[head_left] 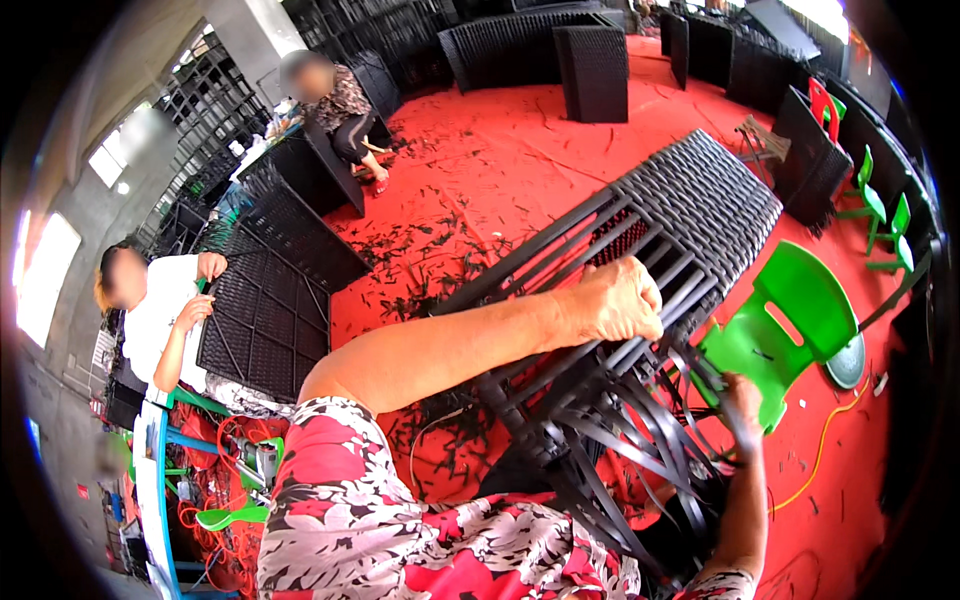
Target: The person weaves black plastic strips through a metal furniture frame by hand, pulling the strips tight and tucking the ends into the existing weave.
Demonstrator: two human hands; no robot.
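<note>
A black wicker furniture frame [700, 205] lies slantwise before me, its far part closely woven and its near part bare bars. My left hand [622, 300] is closed in a fist over these bars; whatever lies inside its fingers is hidden. Loose flat black strips [640, 430] hang in a bunch from the near end of the frame. Lower and to the right, my right hand [742, 405] is beside these strips, in front of a small green plastic chair [815, 300]. Motion blurs its fingers, so its grip does not show.
Black offcuts litter the red floor [480, 150]. At left, a person in white [165, 300] handles a black woven panel [265, 310]; another person [340, 105] sits farther back. Woven pieces [592, 75] stand behind. A yellow cord [820, 470] runs at right.
</note>
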